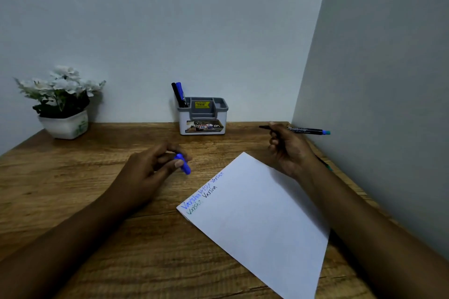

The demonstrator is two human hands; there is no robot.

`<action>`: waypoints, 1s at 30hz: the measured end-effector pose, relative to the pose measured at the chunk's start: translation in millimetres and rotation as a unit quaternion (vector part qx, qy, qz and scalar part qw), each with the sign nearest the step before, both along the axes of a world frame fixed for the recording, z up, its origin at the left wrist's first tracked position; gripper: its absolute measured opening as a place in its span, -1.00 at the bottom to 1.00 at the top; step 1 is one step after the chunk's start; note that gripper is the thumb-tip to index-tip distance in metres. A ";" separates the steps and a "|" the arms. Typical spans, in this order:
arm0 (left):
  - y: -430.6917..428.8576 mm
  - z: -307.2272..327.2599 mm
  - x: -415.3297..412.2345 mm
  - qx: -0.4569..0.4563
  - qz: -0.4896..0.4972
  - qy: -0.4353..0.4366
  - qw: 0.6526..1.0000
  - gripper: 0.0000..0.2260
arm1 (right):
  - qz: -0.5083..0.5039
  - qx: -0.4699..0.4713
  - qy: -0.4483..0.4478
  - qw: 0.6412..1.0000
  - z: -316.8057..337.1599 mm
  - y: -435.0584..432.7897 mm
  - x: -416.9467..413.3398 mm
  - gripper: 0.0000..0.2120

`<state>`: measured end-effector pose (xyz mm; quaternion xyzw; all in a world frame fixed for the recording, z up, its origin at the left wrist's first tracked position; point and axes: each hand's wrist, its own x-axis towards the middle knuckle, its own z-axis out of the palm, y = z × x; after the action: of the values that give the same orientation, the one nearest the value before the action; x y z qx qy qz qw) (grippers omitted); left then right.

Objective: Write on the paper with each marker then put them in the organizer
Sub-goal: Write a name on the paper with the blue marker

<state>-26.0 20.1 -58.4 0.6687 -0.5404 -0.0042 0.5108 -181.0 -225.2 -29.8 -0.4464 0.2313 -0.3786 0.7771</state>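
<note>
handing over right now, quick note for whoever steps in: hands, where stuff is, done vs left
Left hand pinches a blue cap. Right hand grips a marker, off the paper.
Organizer, far centre, holds two markers in its left slot. Paper lies front right.
Done: words in blue, black and green on the paper; two markers stowed.
Left: likely cap the held marker and put it in the organizer.

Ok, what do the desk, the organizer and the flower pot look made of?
Desk: wood or wood-look laminate, matte; grain streaks show. Organizer: likely moulded plastic, white body, grey rim, smooth. Flower pot: white, glossy; ceramic or plastic, cannot tell.
</note>
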 end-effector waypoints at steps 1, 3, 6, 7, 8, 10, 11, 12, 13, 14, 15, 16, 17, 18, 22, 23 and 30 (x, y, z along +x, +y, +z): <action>-1.0 0.0 0.6 -0.010 0.001 0.036 0.999 -0.86 | -0.005 -0.005 -0.002 1.000 0.4 0.5 0.1 -0.85; -3.0 -0.1 0.5 -0.034 -0.011 0.133 0.990 -0.87 | -0.001 -0.013 -0.008 1.000 0.2 3.8 1.3 -0.86; -6.5 1.6 -1.5 -0.065 -0.006 0.242 0.968 -0.86 | 0.036 -0.020 -0.009 0.999 1.9 15.3 2.0 -0.93; -7.3 1.9 -2.5 -0.073 0.002 0.272 0.960 -0.85 | 0.056 -0.022 -0.013 0.998 2.8 19.3 2.2 -0.90; -7.8 2.1 -3.4 -0.083 0.008 0.306 0.948 -0.85 | 0.077 -0.027 -0.018 0.997 4.0 23.7 2.1 -0.85; -8.8 2.9 -3.9 -0.109 0.008 0.381 0.918 -0.87 | 0.111 -0.044 -0.024 0.993 5.9 32.0 1.7 -0.76; -9.2 3.9 -3.8 -0.117 0.005 0.413 0.903 -0.88 | 0.125 -0.055 -0.022 0.990 6.2 36.1 1.8 -0.74; -9.4 5.1 -4.6 -0.119 -0.001 0.435 0.893 -0.88 | 0.139 -0.068 -0.015 0.988 6.3 40.6 2.0 -0.73; -9.7 6.1 -5.7 -0.117 -0.006 0.448 0.886 -0.89 | 0.151 -0.085 -0.006 0.985 5.5 44.9 2.7 -0.74; -10.3 6.9 -6.9 -0.114 -0.010 0.456 0.883 -0.89 | 0.162 -0.100 0.003 0.982 4.8 49.1 3.5 -0.75; -10.7 7.3 -8.1 -0.111 -0.011 0.459 0.881 -0.89 | 0.170 -0.110 0.008 0.979 3.5 52.3 4.5 -0.78; -11.0 7.7 -9.3 -0.109 -0.012 0.462 0.880 -0.89 | 0.178 -0.117 0.011 0.977 2.8 55.8 5.5 -0.80; -11.3 7.9 -10.0 -0.107 -0.012 0.463 0.880 -0.89 | 0.185 -0.124 0.013 0.975 2.3 58.3 6.4 -0.82; -11.5 7.9 -10.6 -0.104 -0.013 0.463 0.880 -0.89 | 0.192 -0.132 0.015 0.972 2.6 61.0 6.6 -0.84; -11.8 7.3 -13.4 -0.095 -0.021 0.463 0.881 -0.88 | 0.217 -0.161 0.020 0.963 0.6 68.1 7.2 -0.85; -12.2 7.1 -14.3 -0.093 -0.021 0.462 0.882 -0.88 | 0.222 -0.169 0.024 0.960 -0.6 69.3 7.4 -0.86; -11.2 9.1 -23.1 -0.052 -0.031 0.430 0.901 -0.90 | 0.230 -0.259 0.059 0.936 -7.2 77.3 9.4 -0.91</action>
<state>-49.1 8.9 -49.3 0.5577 -0.2882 -0.2790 0.7267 -171.6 -147.9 -37.0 -0.6950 0.0621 -0.2096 0.6850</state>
